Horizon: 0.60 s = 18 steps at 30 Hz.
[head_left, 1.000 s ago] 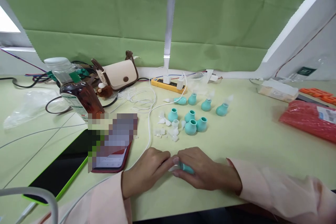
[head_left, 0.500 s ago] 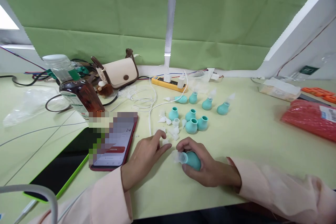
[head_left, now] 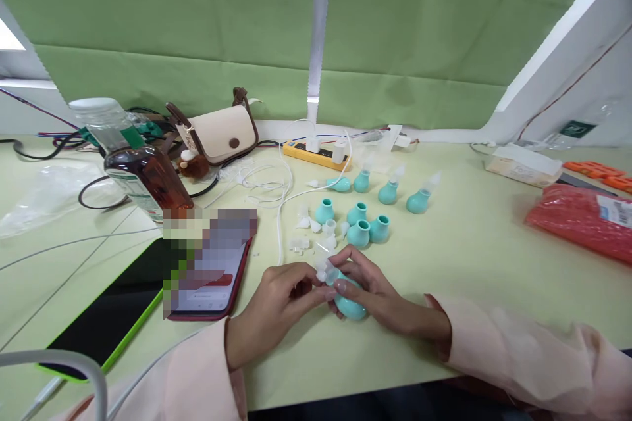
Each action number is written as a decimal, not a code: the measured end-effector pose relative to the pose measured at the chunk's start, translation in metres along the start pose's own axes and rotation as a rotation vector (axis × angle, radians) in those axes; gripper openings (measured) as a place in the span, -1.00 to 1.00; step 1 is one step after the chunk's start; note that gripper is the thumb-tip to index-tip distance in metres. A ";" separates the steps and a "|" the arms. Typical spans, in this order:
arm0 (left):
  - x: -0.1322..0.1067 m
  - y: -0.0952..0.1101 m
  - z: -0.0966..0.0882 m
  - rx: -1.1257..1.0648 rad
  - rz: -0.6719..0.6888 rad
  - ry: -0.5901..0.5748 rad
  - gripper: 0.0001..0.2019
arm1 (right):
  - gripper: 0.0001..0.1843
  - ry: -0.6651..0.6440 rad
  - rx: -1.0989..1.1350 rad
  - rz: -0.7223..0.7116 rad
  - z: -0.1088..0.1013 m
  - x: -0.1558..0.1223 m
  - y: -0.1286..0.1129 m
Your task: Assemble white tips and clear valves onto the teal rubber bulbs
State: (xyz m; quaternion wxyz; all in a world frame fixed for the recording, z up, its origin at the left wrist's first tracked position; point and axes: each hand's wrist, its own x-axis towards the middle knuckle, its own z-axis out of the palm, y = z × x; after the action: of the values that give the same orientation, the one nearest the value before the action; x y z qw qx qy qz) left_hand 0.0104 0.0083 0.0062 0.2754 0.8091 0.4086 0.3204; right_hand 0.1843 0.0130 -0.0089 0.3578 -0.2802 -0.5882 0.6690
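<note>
My right hand [head_left: 378, 299] is wrapped around a teal rubber suction bulb [head_left: 351, 309], tilted with its neck up and to the left. A translucent collar [head_left: 332, 275] sits at the bulb's neck. My left hand [head_left: 281, 296] meets it there, thumb and forefinger pinching a small translucent plastic piece [head_left: 322, 272] against the neck; the fingers partly hide it. Just beyond my hands lie loose translucent plastic parts [head_left: 299, 245]. Behind them stand several open teal bulbs [head_left: 358, 234]. Farther back are bulbs with clear pointed tips [head_left: 419, 200], one lying on its side.
To the left lie a red-cased phone [head_left: 217, 276] and a green-cased phone [head_left: 108, 309], with a bottle of brown liquid [head_left: 148, 174] behind. A cream handbag [head_left: 220, 135], white cable [head_left: 280, 217] and yellow power strip [head_left: 316, 155] line the back. A red plastic package [head_left: 577, 217] lies right.
My left hand has moved right and met the bulb's neck, closing on a small translucent piece. My right hand has shifted slightly left and turned the bulb's neck upward.
</note>
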 end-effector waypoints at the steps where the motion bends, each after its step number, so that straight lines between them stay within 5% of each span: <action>1: 0.000 0.000 0.001 -0.017 -0.008 0.006 -0.77 | -0.74 -0.015 -0.017 -0.015 0.001 -0.002 0.000; 18: -0.006 -0.002 0.002 -0.136 0.039 -0.092 -0.79 | -0.84 -0.106 -0.044 -0.104 0.004 -0.005 -0.002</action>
State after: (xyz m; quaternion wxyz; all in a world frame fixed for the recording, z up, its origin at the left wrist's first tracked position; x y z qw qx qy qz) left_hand 0.0079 0.0045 0.0016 0.3421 0.8102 0.3569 0.3150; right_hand 0.1846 0.0069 -0.0070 0.3540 -0.2213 -0.6344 0.6505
